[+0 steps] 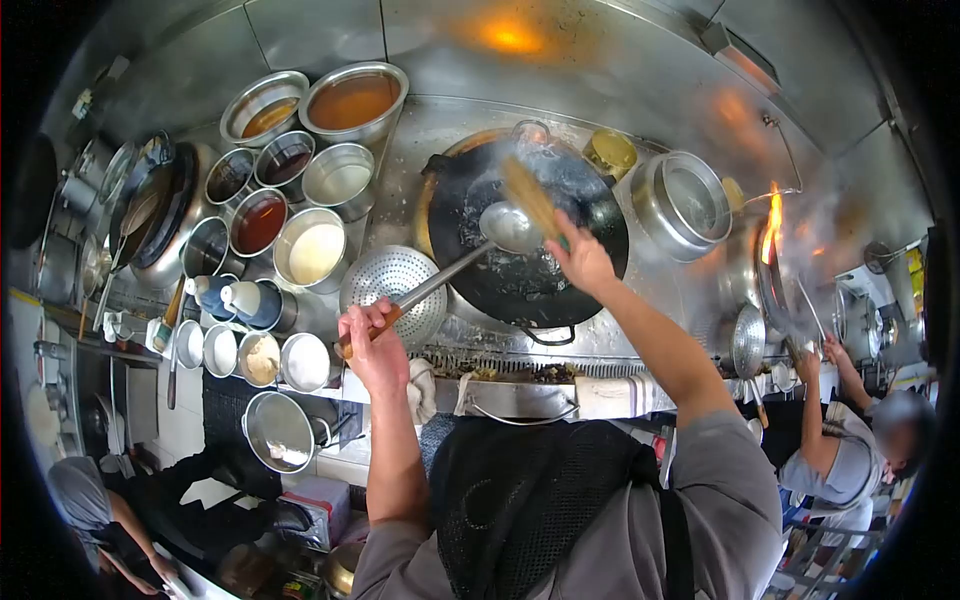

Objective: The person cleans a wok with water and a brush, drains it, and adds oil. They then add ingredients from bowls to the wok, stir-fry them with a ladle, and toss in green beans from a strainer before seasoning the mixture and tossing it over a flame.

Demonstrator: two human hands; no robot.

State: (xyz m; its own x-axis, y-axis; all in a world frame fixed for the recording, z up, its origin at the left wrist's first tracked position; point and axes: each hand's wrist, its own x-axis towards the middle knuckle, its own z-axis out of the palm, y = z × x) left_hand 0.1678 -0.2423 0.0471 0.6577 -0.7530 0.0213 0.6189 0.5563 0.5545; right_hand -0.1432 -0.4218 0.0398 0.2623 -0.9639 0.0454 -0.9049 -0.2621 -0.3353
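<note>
My left hand (373,350) is closed around the wooden handle of a long metal ladle (511,228). The ladle's bowl is over the black wok (510,292), which sits on the burner with wet, foamy streaks inside. In my right hand (582,257) is a bamboo wok brush (530,198), blurred by motion, above the wok next to the ladle's bowl. Just left of the wok, under the ladle's shaft, lies a perforated metal strainer (385,280).
Metal pots of sauces and liquids (258,224) crowd the left, with small white seasoning bowls (304,362) nearer me. A metal pot (682,203) stands right of the wok. Beyond it, flames (772,225) rise near a co-worker (840,450). Another person (85,500) is at lower left.
</note>
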